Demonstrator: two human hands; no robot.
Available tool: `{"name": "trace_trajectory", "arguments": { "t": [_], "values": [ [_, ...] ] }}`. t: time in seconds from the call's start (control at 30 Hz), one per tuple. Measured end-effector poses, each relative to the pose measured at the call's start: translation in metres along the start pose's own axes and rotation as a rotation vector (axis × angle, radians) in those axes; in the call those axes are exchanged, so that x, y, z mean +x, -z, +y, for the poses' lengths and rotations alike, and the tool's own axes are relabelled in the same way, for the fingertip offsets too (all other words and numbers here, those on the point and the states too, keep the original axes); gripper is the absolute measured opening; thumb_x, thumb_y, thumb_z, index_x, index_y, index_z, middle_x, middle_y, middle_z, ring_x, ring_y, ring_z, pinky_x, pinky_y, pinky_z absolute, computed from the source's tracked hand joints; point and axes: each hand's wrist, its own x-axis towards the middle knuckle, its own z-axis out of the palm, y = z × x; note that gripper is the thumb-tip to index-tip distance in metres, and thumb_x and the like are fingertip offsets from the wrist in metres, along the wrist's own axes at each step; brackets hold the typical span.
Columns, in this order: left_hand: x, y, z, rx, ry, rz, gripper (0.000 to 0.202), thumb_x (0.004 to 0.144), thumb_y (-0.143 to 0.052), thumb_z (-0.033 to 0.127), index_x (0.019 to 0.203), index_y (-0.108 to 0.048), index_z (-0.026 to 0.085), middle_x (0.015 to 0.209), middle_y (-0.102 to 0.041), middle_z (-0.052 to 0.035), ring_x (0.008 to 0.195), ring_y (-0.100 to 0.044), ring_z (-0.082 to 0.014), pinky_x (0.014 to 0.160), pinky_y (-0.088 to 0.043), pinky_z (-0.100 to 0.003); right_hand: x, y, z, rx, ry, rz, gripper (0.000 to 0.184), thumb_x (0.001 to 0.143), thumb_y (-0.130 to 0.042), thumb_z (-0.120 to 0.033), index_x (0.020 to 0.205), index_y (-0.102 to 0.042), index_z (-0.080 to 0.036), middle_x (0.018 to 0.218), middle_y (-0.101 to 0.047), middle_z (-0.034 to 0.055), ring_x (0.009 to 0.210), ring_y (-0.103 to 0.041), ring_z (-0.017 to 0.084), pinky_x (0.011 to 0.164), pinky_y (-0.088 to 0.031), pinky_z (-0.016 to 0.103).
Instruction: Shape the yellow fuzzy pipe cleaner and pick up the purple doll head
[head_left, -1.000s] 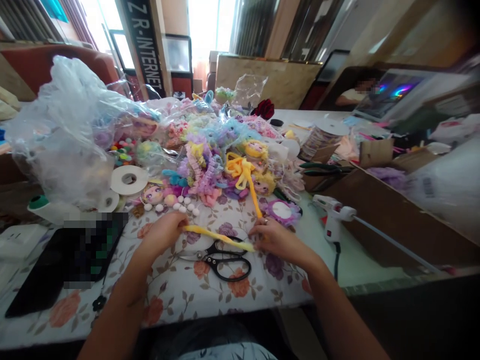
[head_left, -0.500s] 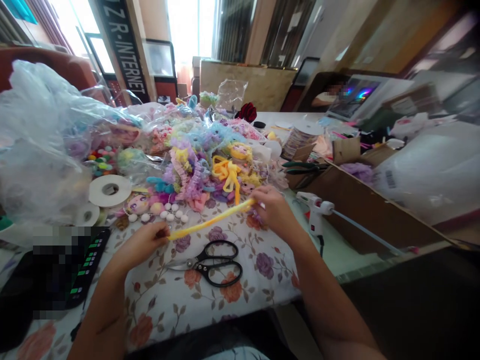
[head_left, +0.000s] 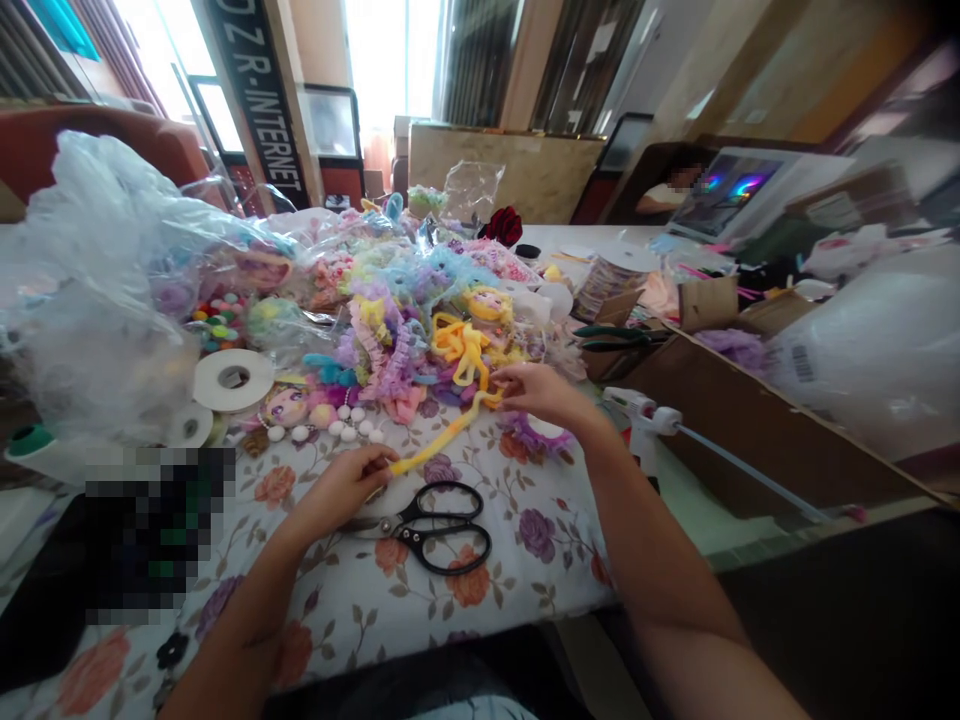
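- the left hand (head_left: 341, 490) pinches the near end of a yellow fuzzy strip (head_left: 439, 436) between closed fingertips, low over the floral tablecloth (head_left: 337, 590).
- the right hand (head_left: 536, 392) has its fingers closed on the far end of the same strip, up by the pile of trims (head_left: 420, 310).
- the strip is stretched between the two hands, its long axis running from lower left to upper right, the right end higher and farther from the person; beyond the right hand it joins a tangle of yellow loops (head_left: 461, 345).
- it looks thin, soft and furry, bright yellow, nearly straight with a slight sag.
- black-handled scissors (head_left: 427, 525) lie flat on the cloth just below the strip, blades toward the left hand, close to touching it.
- a white glue gun (head_left: 645, 415) lies right of the right forearm, beside a cardboard box (head_left: 750, 430).
- white tape rolls (head_left: 232, 380) sit to the left, near small white beads (head_left: 330, 433) and a doll face (head_left: 285, 407).
- a dark sign (head_left: 259, 100) in the background reads "r-internet"; a barcode label (head_left: 801, 362) shows on a white package, unreadable.
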Motion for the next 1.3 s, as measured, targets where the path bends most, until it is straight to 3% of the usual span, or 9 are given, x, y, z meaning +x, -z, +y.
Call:
{"name": "trace_trajectory", "arguments": {
  "t": [0.17, 0.3, 0.37, 0.5, 0.67, 0.8, 0.97, 1.1, 1.3],
  "values": [
    [-0.002, 0.001, 0.001, -0.212, -0.003, -0.010, 0.035, 0.083, -0.060, 0.040, 0.107, -0.062, 0.015, 0.078, -0.056, -0.0010, 0.068, -0.051, -0.0141, 0.060, -0.037, -0.026, -0.026, -0.022, -0.019, 0.161, 0.134, 0.222, 0.018, 0.085, -0.065, -0.022, 0.100, -0.075, -0.020, 0.101, -0.075, 0.0096, 0.093, -0.070, 0.026, 0.085, -0.053, 0.037],
    [-0.006, 0.004, 0.013, -0.378, -0.022, -0.029, 0.041, 0.081, -0.066, 0.044, 0.109, -0.061, 0.016, 0.081, -0.057, -0.0016, 0.074, -0.054, -0.0147, 0.063, -0.041, -0.025, -0.038, -0.063, -0.055, 0.419, 0.421, -0.015, 0.039, 0.088, -0.066, -0.029, 0.126, -0.064, -0.023, 0.116, -0.072, 0.0091, 0.108, -0.065, 0.024, 0.095, -0.049, 0.037],
    [-0.008, 0.006, 0.016, -0.434, -0.017, -0.011, 0.044, 0.079, -0.068, 0.046, 0.111, -0.060, 0.016, 0.080, -0.057, -0.0013, 0.073, -0.054, -0.0148, 0.063, -0.042, -0.026, -0.038, -0.080, -0.066, 0.447, 0.463, -0.109, 0.046, 0.086, -0.069, -0.031, 0.130, -0.060, -0.023, 0.111, -0.073, 0.0083, 0.100, -0.066, 0.023, 0.090, -0.050, 0.035],
    [-0.007, 0.005, 0.012, -0.417, 0.020, 0.075, 0.046, 0.078, -0.067, 0.047, 0.111, -0.059, 0.016, 0.075, -0.052, 0.0014, 0.062, -0.047, -0.0110, 0.056, -0.039, -0.024, -0.029, -0.091, -0.062, 0.396, 0.373, -0.179, 0.021, 0.094, -0.059, -0.035, 0.099, -0.071, -0.018, 0.074, -0.069, 0.0000, 0.066, -0.062, 0.014, 0.062, -0.046, 0.022],
    [-0.001, -0.004, 0.005, -0.191, 0.040, 0.013, 0.038, 0.077, -0.063, 0.043, 0.102, -0.064, 0.014, 0.074, -0.056, 0.0002, 0.058, -0.045, -0.0115, 0.052, -0.034, -0.024, -0.021, -0.079, -0.038, 0.151, 0.260, 0.005, 0.026, 0.094, -0.059, -0.032, 0.076, -0.070, -0.017, 0.067, -0.066, 0.0028, 0.066, -0.060, 0.016, 0.065, -0.043, 0.025],
    [-0.002, -0.009, 0.007, 0.015, 0.004, 0.063, 0.030, 0.079, -0.058, 0.038, 0.096, -0.068, 0.016, 0.078, -0.065, -0.0029, 0.067, -0.054, -0.0169, 0.061, -0.038, -0.027, -0.030, -0.066, -0.026, 0.087, 0.243, 0.143, 0.016, 0.091, -0.062, -0.029, 0.092, -0.072, -0.017, 0.099, -0.071, 0.0131, 0.097, -0.062, 0.027, 0.088, -0.046, 0.037],
    [-0.008, -0.001, 0.013, 0.189, 0.072, 0.138, 0.023, 0.081, -0.055, 0.036, 0.088, -0.070, 0.019, 0.078, -0.070, -0.0032, 0.071, -0.062, -0.0209, 0.066, -0.041, -0.030, -0.063, -0.047, 0.005, -0.190, 0.004, 0.440, 0.044, 0.087, -0.064, -0.043, 0.120, -0.065, -0.013, 0.121, -0.064, 0.0210, 0.115, -0.056, 0.036, 0.099, -0.044, 0.048],
    [-0.011, 0.002, 0.017, 0.335, 0.110, 0.158, 0.020, 0.080, -0.055, 0.034, 0.079, -0.070, 0.021, 0.076, -0.070, -0.0031, 0.072, -0.062, -0.0222, 0.063, -0.038, -0.029, -0.084, -0.054, 0.029, -0.343, -0.172, 0.370, 0.060, 0.081, -0.067, -0.051, 0.127, -0.060, -0.014, 0.129, -0.058, 0.0226, 0.115, -0.056, 0.040, 0.093, -0.047, 0.050],
    [-0.010, 0.002, 0.010, 0.308, 0.075, 0.137, 0.024, 0.083, -0.053, 0.038, 0.083, -0.070, 0.020, 0.074, -0.069, -0.0029, 0.069, -0.062, -0.0210, 0.062, -0.038, -0.029, -0.086, -0.078, 0.023, -0.378, -0.315, 0.410, 0.064, 0.083, -0.062, -0.053, 0.132, -0.055, -0.012, 0.135, -0.052, 0.0254, 0.122, -0.050, 0.042, 0.095, -0.046, 0.051]
  ]
}}
